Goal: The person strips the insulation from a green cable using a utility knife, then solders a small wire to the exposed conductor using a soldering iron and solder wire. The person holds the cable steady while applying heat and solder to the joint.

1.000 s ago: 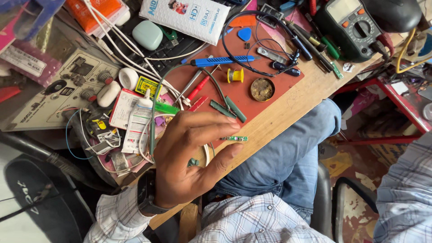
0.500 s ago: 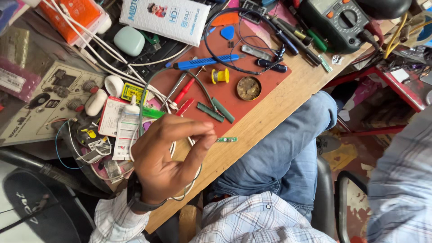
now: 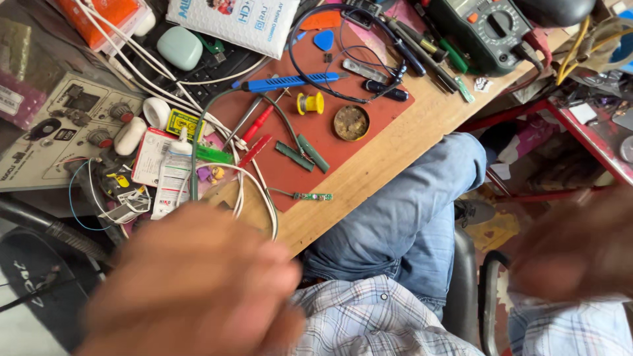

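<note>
From the head camera, looking straight down, the left hand [image 3: 191,283] fills the lower left as a broad brown blur, close to the lens and over the near edge of the counter [image 3: 382,158]. Its fingers run together in the smear, so I cannot tell how far its grip is open, or whether it has hold of anything. The right hand [image 3: 573,247] is just as smeared at the right edge, off the counter and above the blue-jeaned knee [image 3: 409,211]; its grip too cannot be made out.

Nearest the left hand, just beyond its knuckles, a loop of white cable [image 3: 254,191] lies on the wood. Just beside that, at the near edge of the reddish-brown mat [image 3: 369,125], sits a small green circuit strip [image 3: 314,196] with a thin wire trailing left. It lies flat and apart from both hands.

Further up the mat are two dark green sticks [image 3: 302,155] laid close together, a red probe [image 3: 256,125], a small yellow spool [image 3: 310,103], a round tin [image 3: 351,122] of what may be flux, and a blue-handled tool [image 3: 287,82] lying crosswise. A blue pick [image 3: 323,40] rests near the top.

At the upper right stands a dark green multimeter [image 3: 484,29]. To the left are a white glue bottle [image 3: 173,177], a mint-green case [image 3: 179,47] and a grey panel with knobs [image 3: 59,132].
</note>
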`<control>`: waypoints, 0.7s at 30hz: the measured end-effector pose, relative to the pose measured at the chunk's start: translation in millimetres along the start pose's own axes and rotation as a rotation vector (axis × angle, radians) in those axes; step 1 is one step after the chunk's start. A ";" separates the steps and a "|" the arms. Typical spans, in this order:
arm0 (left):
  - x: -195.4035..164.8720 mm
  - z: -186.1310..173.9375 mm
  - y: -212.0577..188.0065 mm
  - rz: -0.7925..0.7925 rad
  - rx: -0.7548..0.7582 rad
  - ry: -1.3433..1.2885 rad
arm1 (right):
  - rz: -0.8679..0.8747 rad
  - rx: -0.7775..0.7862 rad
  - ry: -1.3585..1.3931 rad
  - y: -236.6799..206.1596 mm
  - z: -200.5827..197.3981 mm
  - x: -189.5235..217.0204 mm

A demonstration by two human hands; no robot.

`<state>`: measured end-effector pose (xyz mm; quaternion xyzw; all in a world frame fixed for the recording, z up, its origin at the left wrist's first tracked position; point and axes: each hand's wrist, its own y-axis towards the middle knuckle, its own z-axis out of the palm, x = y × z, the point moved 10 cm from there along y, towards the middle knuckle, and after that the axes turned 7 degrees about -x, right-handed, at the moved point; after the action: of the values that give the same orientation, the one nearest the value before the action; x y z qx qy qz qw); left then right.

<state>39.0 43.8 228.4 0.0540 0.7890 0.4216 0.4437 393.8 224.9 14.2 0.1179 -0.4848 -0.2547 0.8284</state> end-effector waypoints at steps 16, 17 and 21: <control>-35.3 64.2 29.2 0.090 0.118 -0.241 | 0.266 0.124 0.119 -16.2 47.9 -57.8; -36.2 68.6 33.3 0.091 0.120 -0.246 | 0.290 0.136 0.118 -11.3 52.6 -64.1; -30.9 76.6 53.0 0.101 0.126 -0.291 | 0.315 0.158 0.109 7.2 70.2 -77.8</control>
<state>99.3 110.8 267.2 0.1816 0.7375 0.3810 0.5272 304.3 276.3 -5.2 0.1188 -0.4703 -0.0761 0.8711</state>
